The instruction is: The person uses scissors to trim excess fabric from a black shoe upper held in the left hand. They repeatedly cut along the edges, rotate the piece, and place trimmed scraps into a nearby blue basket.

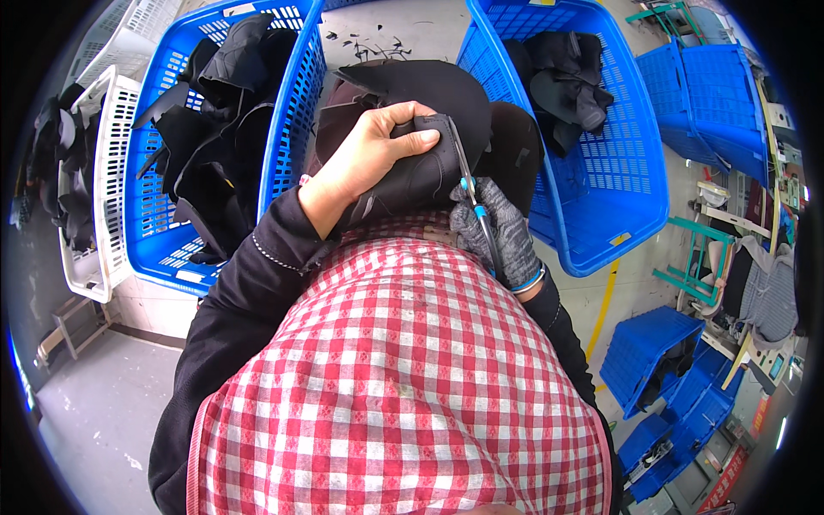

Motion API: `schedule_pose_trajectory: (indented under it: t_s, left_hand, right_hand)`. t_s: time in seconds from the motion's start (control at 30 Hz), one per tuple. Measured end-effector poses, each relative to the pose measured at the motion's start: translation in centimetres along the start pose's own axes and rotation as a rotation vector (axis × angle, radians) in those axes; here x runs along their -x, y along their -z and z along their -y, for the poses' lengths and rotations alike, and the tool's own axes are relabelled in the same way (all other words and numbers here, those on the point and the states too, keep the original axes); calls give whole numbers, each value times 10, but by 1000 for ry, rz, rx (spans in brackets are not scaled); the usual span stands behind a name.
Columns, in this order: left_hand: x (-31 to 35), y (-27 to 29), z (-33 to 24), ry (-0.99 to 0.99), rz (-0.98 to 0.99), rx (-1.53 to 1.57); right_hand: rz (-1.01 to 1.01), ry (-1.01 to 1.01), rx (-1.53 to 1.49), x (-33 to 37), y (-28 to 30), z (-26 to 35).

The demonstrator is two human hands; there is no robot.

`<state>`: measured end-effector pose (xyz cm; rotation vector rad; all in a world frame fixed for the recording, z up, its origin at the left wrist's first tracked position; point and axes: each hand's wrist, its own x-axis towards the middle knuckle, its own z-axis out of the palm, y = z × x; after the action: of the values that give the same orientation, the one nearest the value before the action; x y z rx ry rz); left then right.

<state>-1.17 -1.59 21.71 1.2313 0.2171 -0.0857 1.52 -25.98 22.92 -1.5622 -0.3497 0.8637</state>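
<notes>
My bare left hand (374, 148) pinches the edge of a black fabric piece (421, 176) between thumb and fingers. The piece lies over my lap, and its far part (442, 81) spreads beyond my hand. In my right hand (500, 230), which wears a grey knit glove, is a pair of scissors (462, 154) with light-blue parts. Their slim metal blades point away from me along the fabric's right edge, close to my left fingertips. Whether the blades are closed on the cloth I cannot tell.
A blue basket (296, 112) of black pieces stands at my left, beside a white basket (105, 184). Another blue basket (614, 219) with dark pieces is at my right. Black scraps (369, 45) litter the floor ahead. More blue crates (648, 352) sit far right.
</notes>
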Motion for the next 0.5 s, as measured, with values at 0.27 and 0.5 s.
schedule_pose_trajectory:
  t_s: [0.27,0.5]
  left_hand:
    - [1,-2,2,-20,-4,-51]
    - [0,-3,4,-13,0,-72]
  right_hand:
    - [-49,10,206,0,2,1]
    - [-48,140,289,-1,5,-5]
